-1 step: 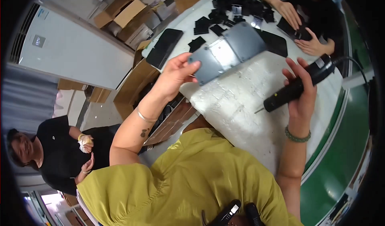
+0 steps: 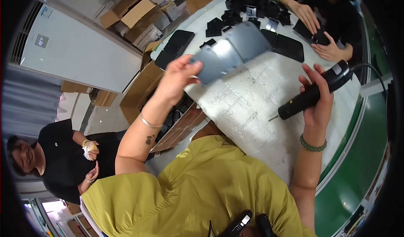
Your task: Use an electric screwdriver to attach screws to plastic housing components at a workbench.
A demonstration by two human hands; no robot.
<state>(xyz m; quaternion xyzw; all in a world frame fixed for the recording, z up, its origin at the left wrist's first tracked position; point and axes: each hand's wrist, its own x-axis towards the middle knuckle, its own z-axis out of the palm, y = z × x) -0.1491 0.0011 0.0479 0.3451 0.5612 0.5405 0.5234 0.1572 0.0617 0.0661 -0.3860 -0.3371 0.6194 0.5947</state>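
My left hand (image 2: 174,79) is raised over the left edge of the white table (image 2: 248,110) and grips one end of a grey bent metal plate (image 2: 235,47), held tilted above the tabletop. My right hand (image 2: 317,100) is closed around a black electric screwdriver (image 2: 313,94). Its bit points down-left, close to the table surface, and its cable (image 2: 370,68) trails off to the right. The two hands are apart, and the screwdriver tip is well below the plate.
Across the table another person's hands (image 2: 313,22) rest on flat black parts beside a pile of black pieces (image 2: 248,3). A black tray (image 2: 174,47) lies at the table's left edge. Open cardboard boxes (image 2: 134,14) stand on the floor. A person in black (image 2: 59,161) sits at lower left.
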